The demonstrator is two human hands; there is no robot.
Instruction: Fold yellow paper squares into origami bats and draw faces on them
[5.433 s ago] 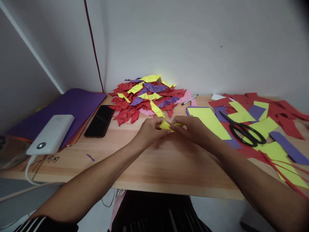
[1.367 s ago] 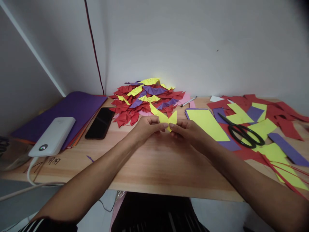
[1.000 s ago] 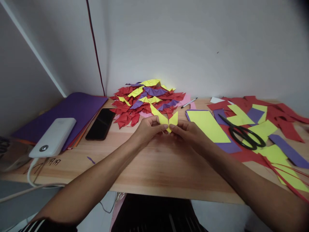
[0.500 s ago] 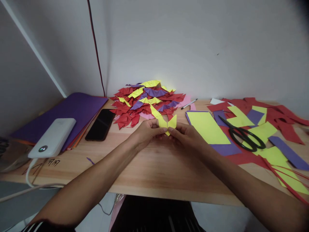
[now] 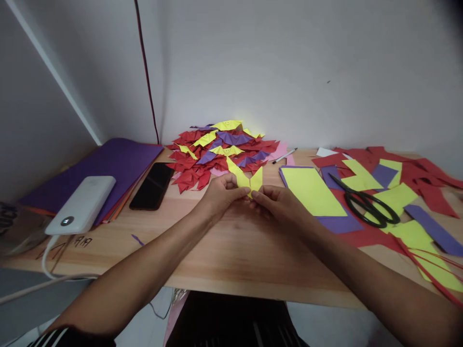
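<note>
A folded piece of yellow paper [image 5: 256, 180] with two upward points is pinched between both hands above the wooden table [image 5: 231, 260]. My left hand [image 5: 226, 193] grips its left side, thumb in front. On its lower right side, the thumb and fingers of my right hand [image 5: 277, 200] are closed. A crease runs down the middle between the thumbs. Just beyond the hands lies a pile of folded paper figures [image 5: 195, 166] in red, purple and yellow, several with small drawn faces.
To the right are a stack of yellow and purple sheets [image 5: 313, 193], black scissors [image 5: 369, 205] and red paper scraps [image 5: 437, 197]. A pen [image 5: 285, 155] lies behind. At left are a phone [image 5: 152, 187], a white power bank [image 5: 81, 205] with a cable, and large purple sheets [image 5: 104, 159].
The right point of the yellow paper has turned more upright and closer to the left one. Both hands keep their hold in nearly the same place.
</note>
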